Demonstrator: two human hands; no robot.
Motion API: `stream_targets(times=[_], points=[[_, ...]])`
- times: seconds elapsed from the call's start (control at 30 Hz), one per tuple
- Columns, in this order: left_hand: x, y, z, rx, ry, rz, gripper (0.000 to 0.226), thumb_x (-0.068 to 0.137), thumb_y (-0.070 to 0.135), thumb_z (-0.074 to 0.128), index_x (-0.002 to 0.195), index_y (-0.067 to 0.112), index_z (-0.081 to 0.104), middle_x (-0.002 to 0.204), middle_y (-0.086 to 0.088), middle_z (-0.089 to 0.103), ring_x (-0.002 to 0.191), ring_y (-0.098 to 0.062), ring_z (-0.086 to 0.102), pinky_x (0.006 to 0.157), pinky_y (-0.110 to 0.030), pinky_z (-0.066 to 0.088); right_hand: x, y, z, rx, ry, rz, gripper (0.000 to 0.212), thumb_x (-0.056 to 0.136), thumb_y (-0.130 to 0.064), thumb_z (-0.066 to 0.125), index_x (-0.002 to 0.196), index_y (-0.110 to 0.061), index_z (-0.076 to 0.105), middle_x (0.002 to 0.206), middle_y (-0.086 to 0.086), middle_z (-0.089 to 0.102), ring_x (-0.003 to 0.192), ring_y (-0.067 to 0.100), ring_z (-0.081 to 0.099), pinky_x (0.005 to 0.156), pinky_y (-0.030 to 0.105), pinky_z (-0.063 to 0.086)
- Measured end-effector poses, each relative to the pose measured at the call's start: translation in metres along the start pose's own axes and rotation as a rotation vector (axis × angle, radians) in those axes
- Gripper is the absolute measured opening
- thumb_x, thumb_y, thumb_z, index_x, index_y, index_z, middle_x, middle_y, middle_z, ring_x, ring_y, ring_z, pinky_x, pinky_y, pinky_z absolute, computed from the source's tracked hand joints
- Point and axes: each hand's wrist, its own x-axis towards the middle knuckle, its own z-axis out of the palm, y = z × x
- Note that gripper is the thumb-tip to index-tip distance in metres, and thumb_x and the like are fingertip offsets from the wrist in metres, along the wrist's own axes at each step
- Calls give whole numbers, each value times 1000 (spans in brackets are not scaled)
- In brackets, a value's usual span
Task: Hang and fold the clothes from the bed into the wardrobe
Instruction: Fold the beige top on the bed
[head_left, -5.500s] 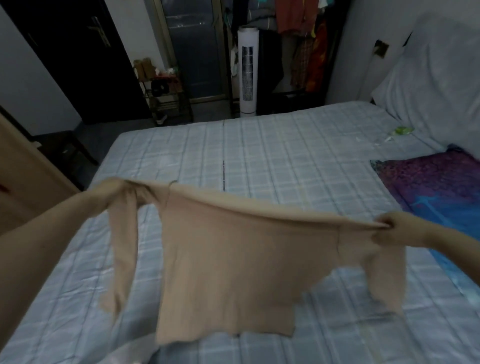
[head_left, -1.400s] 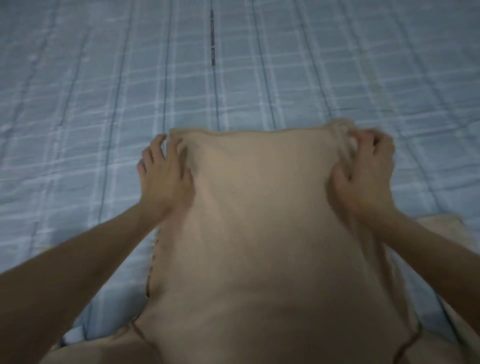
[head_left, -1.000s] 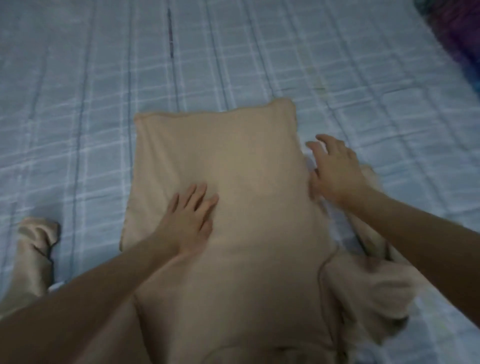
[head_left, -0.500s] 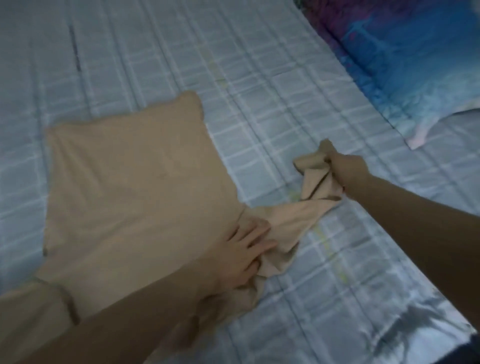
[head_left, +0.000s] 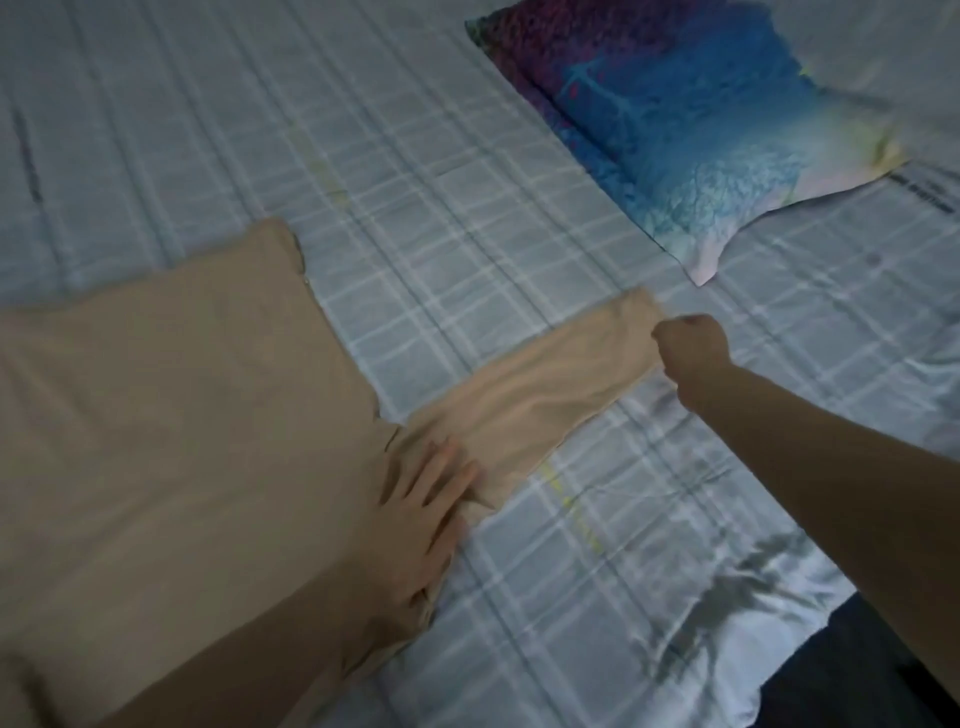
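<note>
While left hand (head_left: 423, 512) pins shirt (head_left: 171, 415), right hand (head_left: 688, 345) grips its sleeve (head_left: 550, 395).

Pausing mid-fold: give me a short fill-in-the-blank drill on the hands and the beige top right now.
1. The right hand grips the end of the top's ____.
2. The left hand presses flat on the beige top, which lies on the ____ bedsheet.
3. The colourful ____ lies beyond the right hand.

Missing words: sleeve; checked; pillow
</note>
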Motion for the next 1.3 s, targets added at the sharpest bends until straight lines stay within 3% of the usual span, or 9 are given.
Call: stream_targets(times=[0.2, 0.33, 0.47, 0.6, 0.73, 0.8, 0.93, 1.13, 1.3], points=[[0, 3, 27, 99, -133, -185, 65, 93, 59, 30, 152, 32, 25, 159, -7, 26, 147, -25, 20, 109, -57, 12, 3, 39, 16, 189, -91, 236, 59, 67, -36, 79, 114, -8, 55, 98, 12, 60, 68, 19, 55, 54, 30, 48], [5, -1, 28, 95, -202, -184, 86, 82, 75, 31, 153, 38, 2, 163, -4, 9, 148, -20, -2, 111, -51, -3, 65, 74, 40, 249, -5, 211, 116, 21, -62, 81, 121, -9, 58, 108, 4, 67, 86, 20, 68, 77, 37, 58], [10, 0, 18, 23, -429, -211, 97, 72, 87, 24, 139, 45, -32, 140, 9, -53, 125, -14, -54, 103, -52, -31, 8, 25, 42, 412, -143, 224, 16, 82, -18, 68, 83, -13, 53, 56, -1, 62, 36, 6, 55, 39, 16, 46], [23, -6, 0, -236, -506, -253, 71, 92, 70, 26, 153, 43, -1, 157, 9, -27, 143, -14, -30, 114, -48, -20, -47, -11, 66, 390, -172, 55, 11, 82, -8, 54, 72, -11, 52, 63, 9, 48, 59, 21, 51, 52, 29, 44], [9, -12, -55, -1462, -6, -694, 59, 100, 45, 29, 124, 3, 63, 124, -14, 65, 113, -19, 62, 101, -31, 45, -140, -24, 119, 143, -334, -479, 7, 82, -7, 57, 76, -11, 57, 61, -1, 52, 55, 8, 49, 52, 23, 40], [-19, -33, -75, -1892, 183, -803, 72, 91, 62, 29, 120, 5, 64, 105, -12, 72, 100, -24, 67, 85, -31, 49, -197, -14, 147, 34, -447, -714, 8, 83, -15, 59, 90, -15, 57, 71, -2, 59, 59, 2, 53, 56, 16, 41], [-109, -88, -87, -2096, 687, -990, 77, 83, 75, 30, 103, 9, 66, 82, -8, 66, 71, -23, 64, 66, -31, 51, -287, 37, 216, -369, -668, -1032, 29, 85, -36, 52, 111, -24, 53, 95, 0, 61, 85, 22, 59, 73, 32, 47], [-250, -130, -76, -1585, 599, -1432, 38, 76, 46, 75, 98, 15, 75, 110, -11, 72, 87, -23, 69, 73, -38, 59, -370, 117, 278, -1094, -1209, -1224, 66, 85, -25, 56, 145, -23, 31, 138, 12, 42, 125, 33, 42, 103, 44, 38], [-304, -145, -51, -1036, 598, -1567, 14, 79, 31, 75, 77, 21, 66, 83, -12, 71, 83, -32, 71, 74, -52, 59, -347, 120, 249, -736, -953, -1327, 48, 69, -21, 38, 112, -18, 59, 109, 6, 55, 96, 29, 56, 82, 42, 51]])
